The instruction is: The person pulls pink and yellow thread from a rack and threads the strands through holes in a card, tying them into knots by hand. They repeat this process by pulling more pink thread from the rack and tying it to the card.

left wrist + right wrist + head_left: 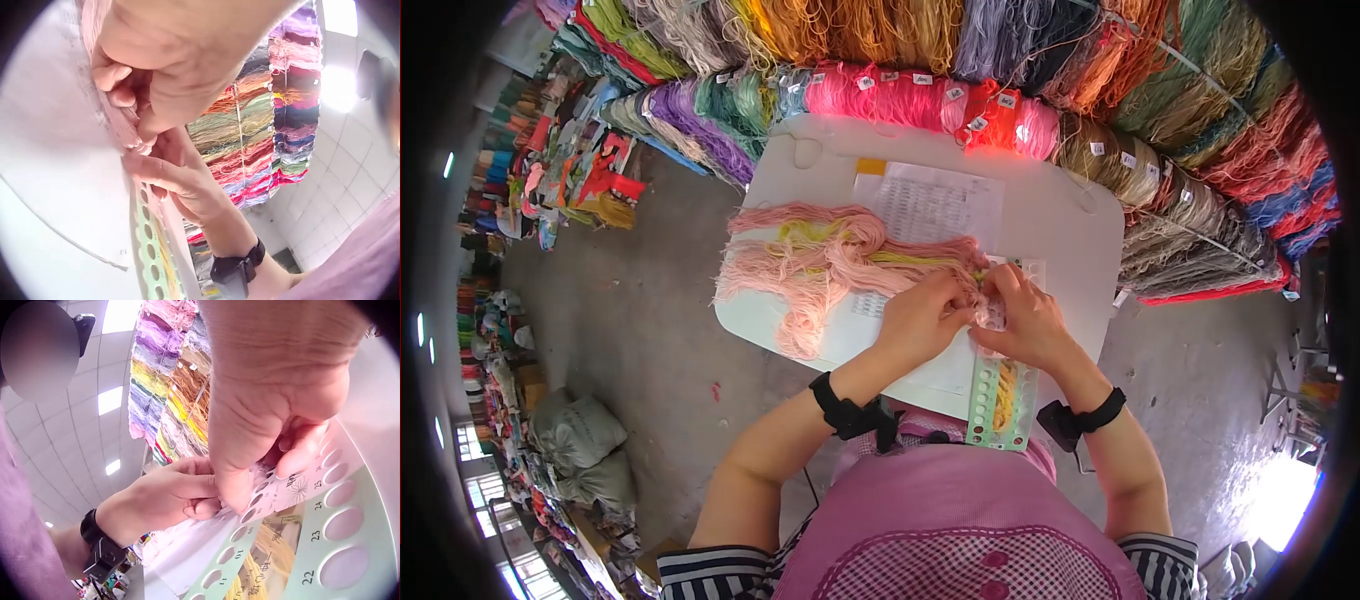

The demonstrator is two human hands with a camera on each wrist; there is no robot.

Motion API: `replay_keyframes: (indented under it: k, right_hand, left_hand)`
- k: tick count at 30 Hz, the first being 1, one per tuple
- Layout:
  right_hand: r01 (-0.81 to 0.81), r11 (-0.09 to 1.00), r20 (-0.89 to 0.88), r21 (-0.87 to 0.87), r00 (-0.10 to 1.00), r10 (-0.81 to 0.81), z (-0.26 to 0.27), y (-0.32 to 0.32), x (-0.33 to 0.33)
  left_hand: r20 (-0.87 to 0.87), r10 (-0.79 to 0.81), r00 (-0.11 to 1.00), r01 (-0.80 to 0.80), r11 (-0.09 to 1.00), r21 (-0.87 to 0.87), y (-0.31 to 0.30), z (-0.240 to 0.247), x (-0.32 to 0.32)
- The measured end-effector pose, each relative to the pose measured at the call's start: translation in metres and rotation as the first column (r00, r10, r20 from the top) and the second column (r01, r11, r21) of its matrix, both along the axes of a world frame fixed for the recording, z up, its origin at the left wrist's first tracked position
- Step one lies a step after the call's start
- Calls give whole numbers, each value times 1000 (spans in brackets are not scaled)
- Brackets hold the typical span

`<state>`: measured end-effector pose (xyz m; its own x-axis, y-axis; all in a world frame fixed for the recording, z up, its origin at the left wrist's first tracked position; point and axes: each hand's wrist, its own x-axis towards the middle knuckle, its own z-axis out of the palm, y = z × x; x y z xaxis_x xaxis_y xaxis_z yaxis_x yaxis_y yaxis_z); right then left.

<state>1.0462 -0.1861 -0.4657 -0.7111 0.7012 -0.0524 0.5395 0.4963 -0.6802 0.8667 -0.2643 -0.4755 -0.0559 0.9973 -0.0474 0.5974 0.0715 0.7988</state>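
A long hank of pale pink embroidery thread [830, 265], with some yellow-green strands among it, lies across the table toward both hands. My left hand [920, 318] pinches the pink thread close to its right end, thumb against bent fingers. Right beside it, my right hand [1028, 318] has thumb and fingers curled round the thread end, over the edge of a thread card. That thread card [306, 540] is pale green and pink, with numbered holes along both sides. Yellow thread [1005, 395] shows down the card's middle. In the right wrist view, the right thumb covers part of one hole row.
Printed sheets [940, 205] lie on the white table [1080, 220], partly under the thread. Beyond its far edge hang dense rows of tagged hanks, among them bright pink ones [840, 92]. Grey sacks [580, 430] sit on the floor at left.
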Motion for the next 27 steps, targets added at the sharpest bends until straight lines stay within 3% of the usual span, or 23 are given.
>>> replay_keyframes:
  k: [5, 7, 8, 10, 14, 16, 17, 22, 24, 26, 27]
  right_hand:
    - [-66, 998, -48, 5, 997, 66, 3, 1, 3]
    - [-99, 995, -70, 18, 992, 101, 3, 1, 4]
    - [-113, 993, -61, 20, 992, 114, 3, 1, 5]
    - [-119, 993, -55, 24, 991, 120, 3, 2, 5]
    - [-121, 992, -68, 41, 990, 124, 1, 1, 6]
    - [-127, 991, -70, 46, 989, 130, 1, 1, 5]
    - [-123, 992, -67, 34, 990, 125, 2, 1, 5]
    - [-64, 997, -31, 41, 997, 66, 4, 13, 7]
    - [49, 999, 76, -3, 996, -49, 6, 28, 10]
    - [38, 960, 56, 279, 997, -55, -37, 43, 20]
    - [-43, 970, 93, 239, 995, 22, -30, 51, 27]
  left_hand:
    - [41, -16, 999, 16, 1000, 2, -3, 7, -6]
    - [-264, -77, 962, 123, 979, 163, -4, 9, -5]
    - [-265, -78, 961, 124, 979, 161, -3, 10, -9]
    - [-446, -118, 887, 170, 982, 80, 4, 13, -28]
    - [-528, -141, 837, 228, 968, 103, 13, 35, -70]
    - [-662, -224, 716, 428, 889, 162, 10, 42, -85]
    - [-690, -288, 664, 409, 912, 13, 6, 36, -91]
    - [-675, -197, 711, 378, 917, 130, 0, 17, -84]
    - [-682, -119, 721, 356, 909, 217, 4, 10, -72]
    - [-685, -80, 724, 378, 877, 297, 12, 1, -61]
    - [-698, -91, 710, 414, 856, 310, 18, -3, -60]
